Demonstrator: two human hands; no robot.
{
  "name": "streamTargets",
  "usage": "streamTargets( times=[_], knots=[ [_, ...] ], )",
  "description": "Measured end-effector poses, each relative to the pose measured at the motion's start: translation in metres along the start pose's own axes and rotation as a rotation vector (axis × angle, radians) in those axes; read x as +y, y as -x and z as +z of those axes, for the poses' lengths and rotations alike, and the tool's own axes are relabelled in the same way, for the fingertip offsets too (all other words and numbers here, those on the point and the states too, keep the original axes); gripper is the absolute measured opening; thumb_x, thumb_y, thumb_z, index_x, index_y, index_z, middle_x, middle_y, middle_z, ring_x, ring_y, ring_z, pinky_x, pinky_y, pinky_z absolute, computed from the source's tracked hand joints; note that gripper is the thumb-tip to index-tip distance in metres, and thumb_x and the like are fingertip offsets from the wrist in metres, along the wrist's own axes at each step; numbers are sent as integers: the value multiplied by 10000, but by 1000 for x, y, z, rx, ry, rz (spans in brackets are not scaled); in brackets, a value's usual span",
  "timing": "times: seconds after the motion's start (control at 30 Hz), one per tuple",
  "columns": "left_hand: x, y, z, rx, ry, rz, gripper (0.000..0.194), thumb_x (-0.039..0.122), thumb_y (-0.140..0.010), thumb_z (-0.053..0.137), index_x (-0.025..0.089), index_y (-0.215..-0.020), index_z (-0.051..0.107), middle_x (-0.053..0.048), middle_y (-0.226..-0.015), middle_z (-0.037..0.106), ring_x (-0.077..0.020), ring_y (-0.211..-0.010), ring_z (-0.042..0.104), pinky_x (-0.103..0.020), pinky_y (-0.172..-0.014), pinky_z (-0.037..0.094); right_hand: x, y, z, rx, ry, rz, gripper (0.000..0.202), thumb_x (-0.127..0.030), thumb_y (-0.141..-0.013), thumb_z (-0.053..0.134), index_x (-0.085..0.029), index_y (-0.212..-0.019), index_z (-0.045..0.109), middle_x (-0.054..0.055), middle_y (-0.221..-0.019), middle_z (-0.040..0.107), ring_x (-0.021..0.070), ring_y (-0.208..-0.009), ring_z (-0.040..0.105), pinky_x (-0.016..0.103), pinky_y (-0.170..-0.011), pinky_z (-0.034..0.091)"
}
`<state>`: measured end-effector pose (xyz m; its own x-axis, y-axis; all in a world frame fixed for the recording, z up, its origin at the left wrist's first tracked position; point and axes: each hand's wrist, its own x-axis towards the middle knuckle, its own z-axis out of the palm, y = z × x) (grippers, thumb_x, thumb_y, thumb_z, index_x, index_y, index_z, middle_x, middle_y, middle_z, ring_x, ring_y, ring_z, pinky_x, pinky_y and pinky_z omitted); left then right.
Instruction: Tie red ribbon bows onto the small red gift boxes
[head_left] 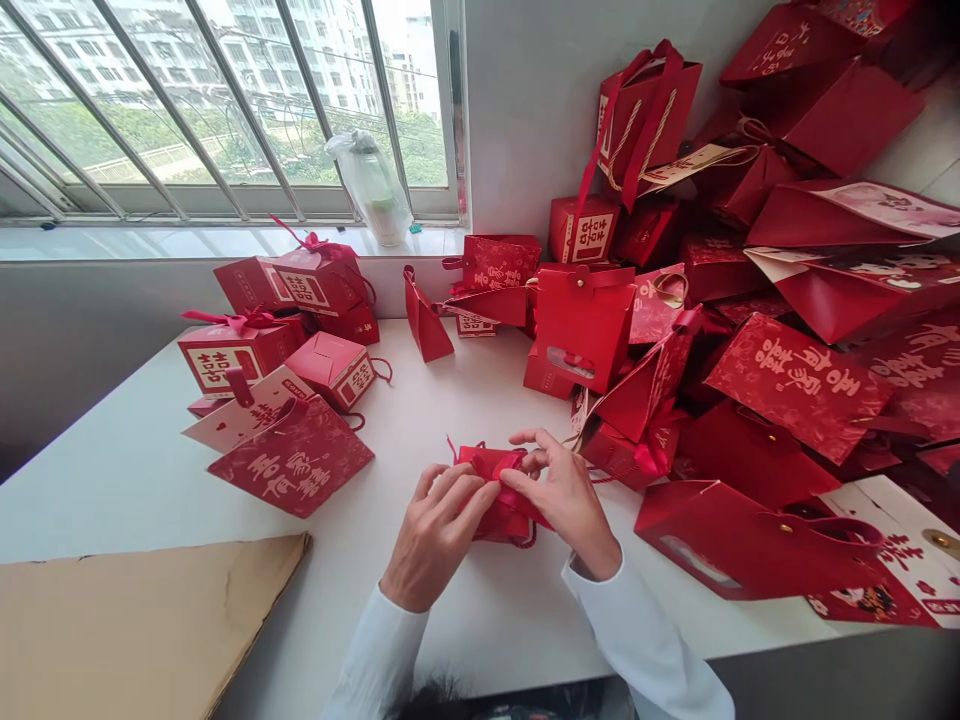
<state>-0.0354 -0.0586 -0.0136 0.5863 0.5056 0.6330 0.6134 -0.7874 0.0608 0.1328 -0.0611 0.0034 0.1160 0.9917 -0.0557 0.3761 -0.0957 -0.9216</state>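
A small red gift box [501, 527] sits on the white table in front of me, with a dark red cord handle at its side. Over its top runs a bright red ribbon [517, 496]. My left hand [436, 538] comes from the left, its thumb and fingers pinched on the ribbon. From the right, my right hand [574, 498] pinches the ribbon too, with its index finger raised and bent. The fingertips of both hands nearly meet above the box. They partly hide the ribbon and the top of the box.
Red gift boxes [330, 365] and a red gift bag [292, 460] stand at the left. A large pile of red bags [795, 390] fills the right side. Cardboard [150, 620] lies at the front left. On the windowsill stands a plastic-wrapped cup [379, 195].
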Motion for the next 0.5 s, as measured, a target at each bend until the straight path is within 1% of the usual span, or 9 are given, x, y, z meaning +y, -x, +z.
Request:
streamTargets(
  times=[0.07, 0.13, 0.23, 0.33, 0.4, 0.43, 0.5],
  knots=[
    [-1, 0, -1, -17, 7, -4, 173, 67, -882, 454, 145, -949, 593, -42, -793, 648, -148, -733, 580, -313, -727, 417, -3, 0, 2, 29, 52, -21, 231, -235, -696, 584, -227, -926, 602, -64, -558, 594, 138, -567, 552, 258, -627, 415],
    [-1, -1, -2, -35, -2, -9, 182, 66, -888, 435, 145, -924, 595, -37, -772, 635, -129, -649, 535, -289, -653, 402, -3, 1, 4, 47, 54, -48, 204, -215, -705, 550, -226, -898, 616, -55, -587, 602, 135, -575, 554, 251, -619, 417],
    [4, -1, -8, -93, 13, -20, 215, 65, -896, 402, 152, -886, 599, -37, -761, 620, -132, -646, 509, -280, -627, 392, 1, 1, 6, 82, 22, -96, 203, -202, -721, 514, -226, -890, 625, -41, -638, 618, 136, -605, 562, 244, -609, 417],
    [12, 0, -19, -187, 110, -62, 210, 80, -881, 422, 178, -835, 602, -33, -758, 609, -146, -669, 496, -279, -623, 393, 6, 4, 8, 117, -42, -123, 243, -199, -734, 498, -219, -949, 609, -34, -651, 623, 144, -642, 577, 250, -639, 427],
    [17, 0, -24, -200, 230, -135, 157, 112, -868, 470, 199, -845, 598, -16, -740, 610, -145, -668, 489, -273, -623, 399, 10, 6, 10, 135, -84, -124, 266, -207, -745, 495, -212, -993, 590, -30, -663, 629, 146, -658, 582, 256, -660, 433],
    [19, 0, -25, -168, 288, -201, 127, 132, -866, 491, 206, -862, 594, -7, -733, 612, -140, -664, 490, -266, -624, 406, 11, 7, 10, 136, -95, -125, 274, -215, -750, 497, -210, -1010, 582, -28, -667, 630, 146, -663, 583, 257, -666, 434],
    [20, 0, -22, -40, 338, -411, 86, 178, -877, 502, 208, -884, 582, -1, -745, 614, -134, -669, 506, -255, -622, 421, 13, 8, 11, 130, -97, -132, 289, -236, -760, 507, -205, -1041, 567, -25, -678, 629, 148, -668, 582, 258, -667, 434]
  ],
)
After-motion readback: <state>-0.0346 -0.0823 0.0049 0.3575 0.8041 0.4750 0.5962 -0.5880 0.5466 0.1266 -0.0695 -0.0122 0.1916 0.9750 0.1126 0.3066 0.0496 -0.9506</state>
